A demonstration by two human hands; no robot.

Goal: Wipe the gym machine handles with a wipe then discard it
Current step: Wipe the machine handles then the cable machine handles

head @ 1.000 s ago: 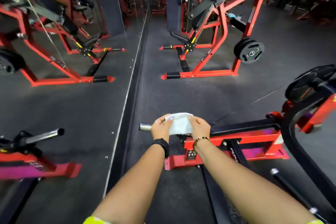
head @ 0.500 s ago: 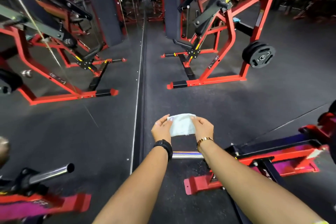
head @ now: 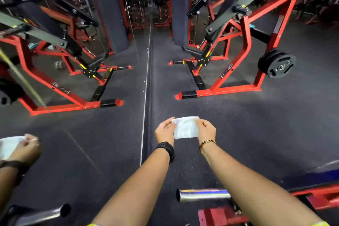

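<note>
Lowest in the frame, just right of centre, the chrome handle (head: 203, 195) sticks out leftward from a red frame (head: 311, 196), passing under my right forearm; nothing of mine touches it. Higher up, at mid-frame, my left hand (head: 164, 132) and right hand (head: 206, 131) hold the white wipe (head: 185, 128) between them in the air, over the dark floor (head: 256, 134); the fingers (head: 166, 122) and thumb of each hand pinch an upper corner, so the wipe hangs as a slack, creased sheet, clear of any machine.

I take the step to be readying the wipe for the next handle. To do it well I would fold it so a fresh face shows; keep both pinches firm so it cannot drop to the floor; then wrap it round the handle, not dab at it.

Farther off, upper right, stands another red machine (head: 236, 77) carrying a black weight plate (head: 277, 63); down the left side runs a mirror (head: 77, 130).
</note>
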